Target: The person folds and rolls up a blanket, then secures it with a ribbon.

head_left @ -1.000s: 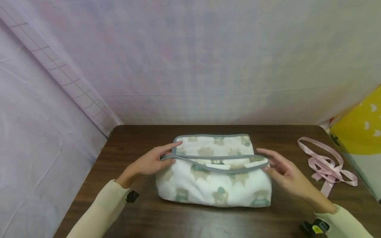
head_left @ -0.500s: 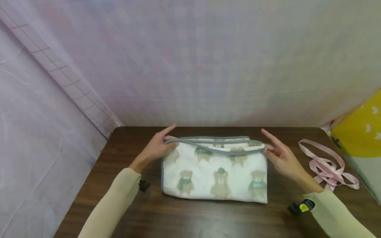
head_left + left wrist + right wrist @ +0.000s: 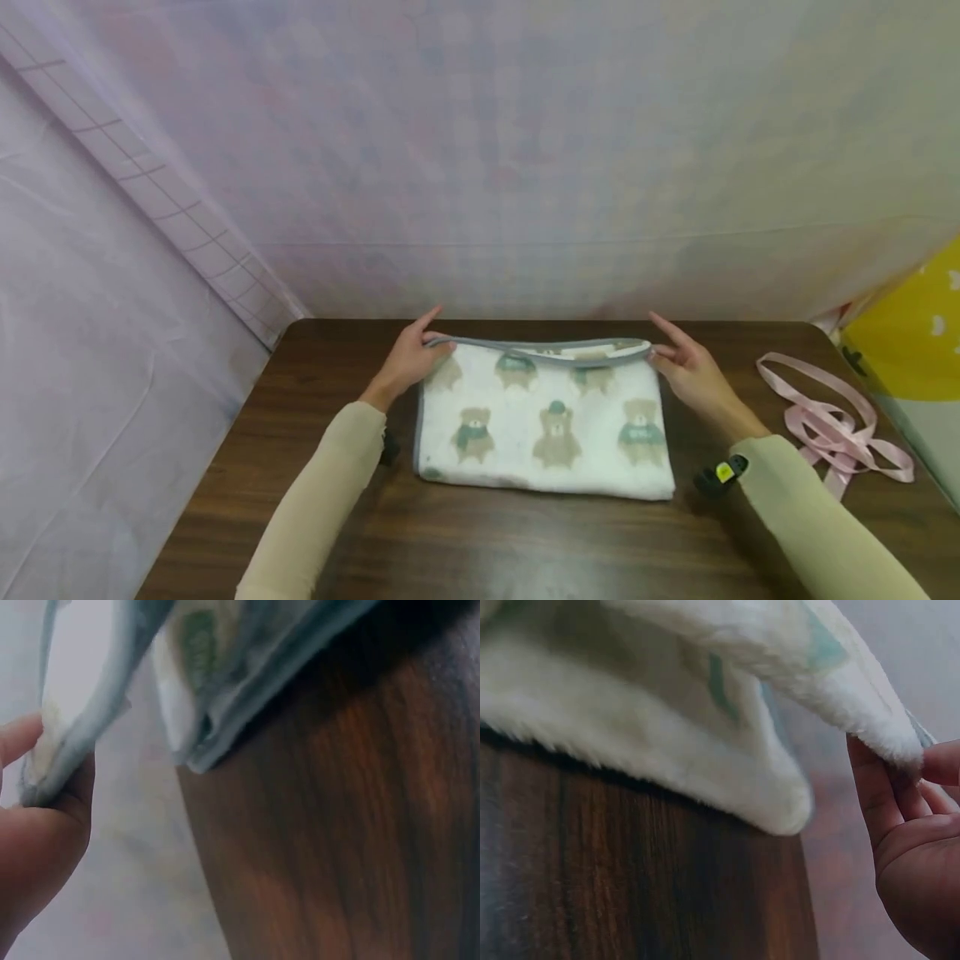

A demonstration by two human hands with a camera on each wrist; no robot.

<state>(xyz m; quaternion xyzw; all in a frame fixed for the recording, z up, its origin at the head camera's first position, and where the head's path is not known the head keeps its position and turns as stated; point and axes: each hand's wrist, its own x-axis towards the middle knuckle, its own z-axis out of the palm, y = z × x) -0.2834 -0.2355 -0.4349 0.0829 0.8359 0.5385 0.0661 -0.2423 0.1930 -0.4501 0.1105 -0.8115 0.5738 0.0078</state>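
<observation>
A white fleecy blanket [image 3: 555, 425] printed with bears and edged in grey lies folded on the table. My left hand [image 3: 408, 362] pinches the far left corner of its upper layer between thumb and fingers, index finger pointing away. At the far right corner my right hand [image 3: 693, 375] pinches the same layer, its index finger also stretched out. In the left wrist view, the grey-edged corner [image 3: 64, 761] is held off the layers below. In the right wrist view, the fluffy corner [image 3: 889, 739] likewise hangs above the lower fold [image 3: 780, 802].
A loose heap of pink ribbon [image 3: 832, 429] lies on the right side of the dark wooden table [image 3: 480, 550]. Pale fabric [image 3: 480, 167] hangs behind the far edge. Something yellow with white marks [image 3: 918, 333] is beyond the table's right side.
Both hands have carried the pinched edge away from the body toward the table's far side. The upper layer now covers the lower fold and lies flatter, its bears fully spread out.
</observation>
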